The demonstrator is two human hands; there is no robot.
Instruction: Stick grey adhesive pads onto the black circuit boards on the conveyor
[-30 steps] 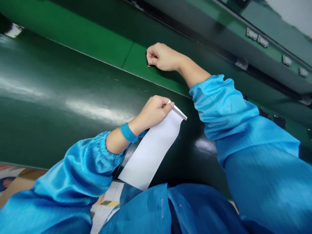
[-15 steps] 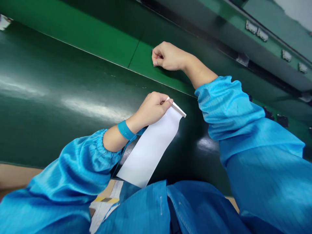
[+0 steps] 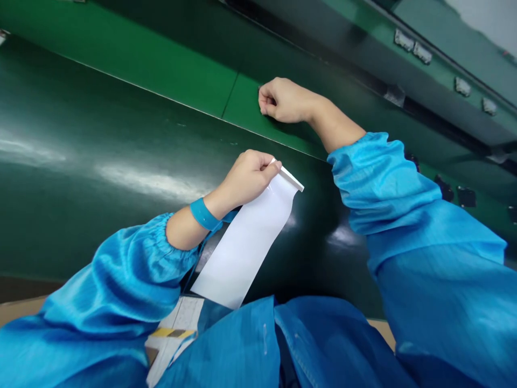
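Note:
Between the thumb and fingers of my left hand is the folded top edge of a long white sheet, which hangs down toward my body over the dark green belt. My right hand is farther off, its fingers curled closed against the bright green strip beyond the belt. A bit of a small dark piece peeks out at its fingertips; most of it is hidden behind the fingers. A blue band circles my left wrist.
The dark green belt runs slantwise across the view. Several dark square pieces lie to the right, past my sleeve. Small silvery parts sit on the ledge at the upper right. Papers show below my left sleeve.
My right hand has shifted slightly, and less of the dark piece shows at its fingers. The left hand keeps its hold on the white sheet. The view has moved a little.

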